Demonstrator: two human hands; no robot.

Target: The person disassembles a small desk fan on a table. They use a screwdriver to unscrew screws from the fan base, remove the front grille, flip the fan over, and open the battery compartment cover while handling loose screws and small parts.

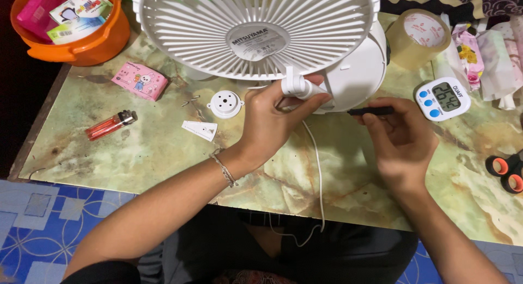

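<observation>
A white desk fan lies tilted on the green marbled table, grille toward me. My left hand grips a white knob-like part at the fan's lower rim. My right hand holds a black screwdriver whose tip points at the fan's white base. A white cord runs from the fan down over the table edge to my lap.
A round white cap, small screws and a white tag lie left of my hand. Further off are a red lighter, pink box, orange tub, tape roll, digital timer and orange-handled scissors.
</observation>
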